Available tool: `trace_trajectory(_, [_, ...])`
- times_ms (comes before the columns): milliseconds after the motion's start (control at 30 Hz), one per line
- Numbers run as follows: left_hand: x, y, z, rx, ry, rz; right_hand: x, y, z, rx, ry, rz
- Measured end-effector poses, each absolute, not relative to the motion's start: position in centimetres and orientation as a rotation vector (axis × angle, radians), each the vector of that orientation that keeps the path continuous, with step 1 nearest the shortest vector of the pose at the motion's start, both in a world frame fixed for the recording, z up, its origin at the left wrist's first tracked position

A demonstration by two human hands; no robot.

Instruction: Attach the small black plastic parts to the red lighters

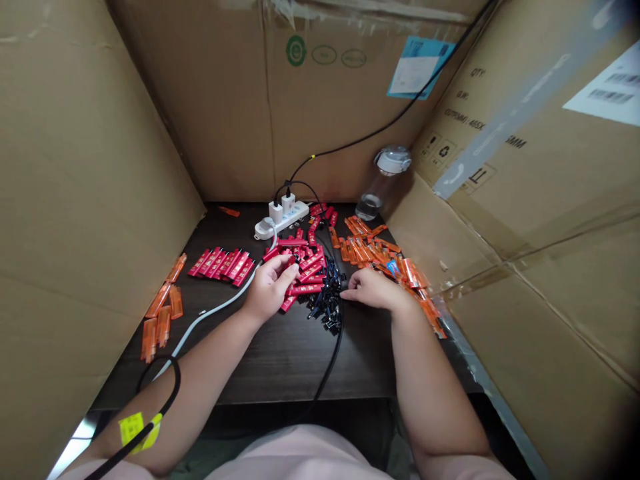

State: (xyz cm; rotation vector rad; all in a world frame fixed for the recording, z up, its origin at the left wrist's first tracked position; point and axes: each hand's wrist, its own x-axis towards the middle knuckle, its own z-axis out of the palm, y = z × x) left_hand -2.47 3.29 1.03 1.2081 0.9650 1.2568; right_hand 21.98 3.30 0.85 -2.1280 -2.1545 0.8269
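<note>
My left hand (270, 285) is curled with its fingertips closed on a small red piece at the edge of a loose pile of red pieces (306, 267). My right hand (370, 289) rests palm down, its fingers pinching at a heap of small black parts (327, 300) that lies between both hands. A neat row of red pieces (221, 264) lies to the left of my left hand. Behind my right hand spreads a pile of orange translucent pieces (373, 252).
Cardboard walls close in the dark table (280, 360) on three sides. A white power strip (281, 219) with chargers sits at the back, a clear bottle (383, 183) beside it. More orange pieces (161, 313) lie at the left edge. A white cable and a black cable cross the table.
</note>
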Motion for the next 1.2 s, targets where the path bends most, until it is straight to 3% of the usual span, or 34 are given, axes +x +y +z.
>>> trace_trajectory(567, [-2.6, 3.3, 1.0, 1.080, 0.783, 1.131, 21.8, 3.5, 0.9, -2.064, -2.073, 0.921])
trace_trajectory(667, [-2.5, 3.0, 1.4, 0.990, 0.708, 1.080, 21.8, 3.3, 1.7, -1.843, -1.923, 1.015])
trace_trajectory(900, [-2.0, 2.1, 1.7, 0.881, 0.631, 0.929, 16.9, 1.5, 2.3, -0.857, -1.170, 1.584])
trace_trajectory(1200, [-1.7, 1.8, 1.6, 0.909, 0.568, 0.834, 13.2, 0.9, 0.7, -0.728, -1.026, 1.657])
